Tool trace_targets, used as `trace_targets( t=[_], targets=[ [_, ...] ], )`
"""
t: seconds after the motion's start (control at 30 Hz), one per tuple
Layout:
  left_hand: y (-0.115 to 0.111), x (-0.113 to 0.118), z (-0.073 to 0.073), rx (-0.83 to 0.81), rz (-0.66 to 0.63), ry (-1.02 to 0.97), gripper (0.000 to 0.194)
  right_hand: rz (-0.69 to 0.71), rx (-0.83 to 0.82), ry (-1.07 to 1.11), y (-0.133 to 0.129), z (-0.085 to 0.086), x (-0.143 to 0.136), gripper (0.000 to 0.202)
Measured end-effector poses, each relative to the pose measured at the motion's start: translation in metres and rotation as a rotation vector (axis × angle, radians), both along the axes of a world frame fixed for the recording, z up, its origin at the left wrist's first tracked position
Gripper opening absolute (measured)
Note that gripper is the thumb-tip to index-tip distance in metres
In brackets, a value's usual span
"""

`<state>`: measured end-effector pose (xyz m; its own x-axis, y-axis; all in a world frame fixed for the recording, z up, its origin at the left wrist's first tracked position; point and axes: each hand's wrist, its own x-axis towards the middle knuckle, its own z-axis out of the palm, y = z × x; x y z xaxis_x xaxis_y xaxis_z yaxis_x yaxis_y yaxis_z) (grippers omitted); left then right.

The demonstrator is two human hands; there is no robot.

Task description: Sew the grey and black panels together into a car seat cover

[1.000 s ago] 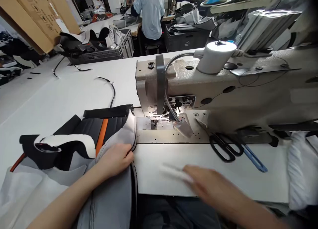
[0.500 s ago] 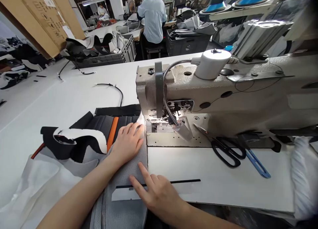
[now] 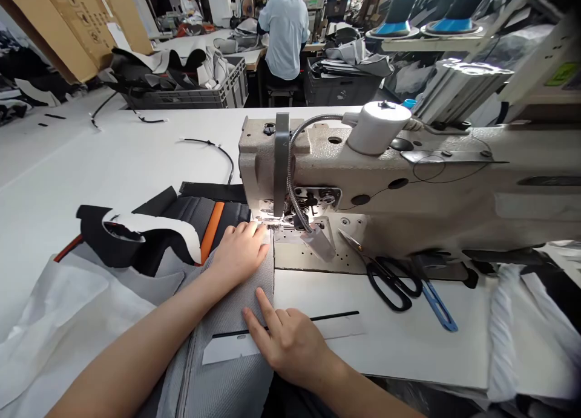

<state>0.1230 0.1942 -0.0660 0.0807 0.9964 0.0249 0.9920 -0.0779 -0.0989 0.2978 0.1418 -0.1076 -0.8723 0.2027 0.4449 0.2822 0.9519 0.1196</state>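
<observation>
Two grips. Left grip (image 3: 238, 254) palm down, fingers extended, resting on grey cloth (image 3: 227, 378). Right grip (image 3: 290, 345) with index and thumb extended apart, tips on same cloth, other fingers curled; unclenched. Strip (image 3: 229, 348), white with black edge, passes beneath right grip: one end over cloth, other over desk (image 3: 318, 294). Machine (image 3: 385, 176): needle end just beside left grip's fingertips. Orange band (image 3: 212, 231): just left of left grip. Scissors (image 3: 393, 285): right of both grips; blue tool (image 3: 438, 306) beside them. Cord (image 3: 222, 150): beyond left grip. Crate (image 3: 190, 98): well beyond both.
</observation>
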Motion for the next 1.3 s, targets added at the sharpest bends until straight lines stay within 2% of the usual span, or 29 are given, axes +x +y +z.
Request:
trace_targets(
  t=[0.27,0.4,0.57,1.13,1.3],
  targets=[
    [0.000,0.001,-0.006,0.019,0.024,-0.015,0.034,0.023,-0.024,0.040,0.001,-0.002,0.000,0.036],
    [-0.005,-0.002,-0.007,0.033,-0.055,-0.006,0.028,0.011,-0.030,0.035,0.001,0.000,0.000,0.037],
    [-0.018,-0.007,-0.010,0.092,-0.144,0.028,0.037,-0.016,-0.022,0.025,0.002,0.001,0.001,0.037],
    [-0.022,0.003,-0.005,0.105,-0.100,0.016,0.031,-0.007,0.020,0.066,-0.005,-0.002,0.005,0.037],
    [-0.013,0.008,-0.009,0.131,-0.055,0.037,0.028,-0.014,-0.013,0.049,0.003,-0.002,0.008,0.040]
  ],
)
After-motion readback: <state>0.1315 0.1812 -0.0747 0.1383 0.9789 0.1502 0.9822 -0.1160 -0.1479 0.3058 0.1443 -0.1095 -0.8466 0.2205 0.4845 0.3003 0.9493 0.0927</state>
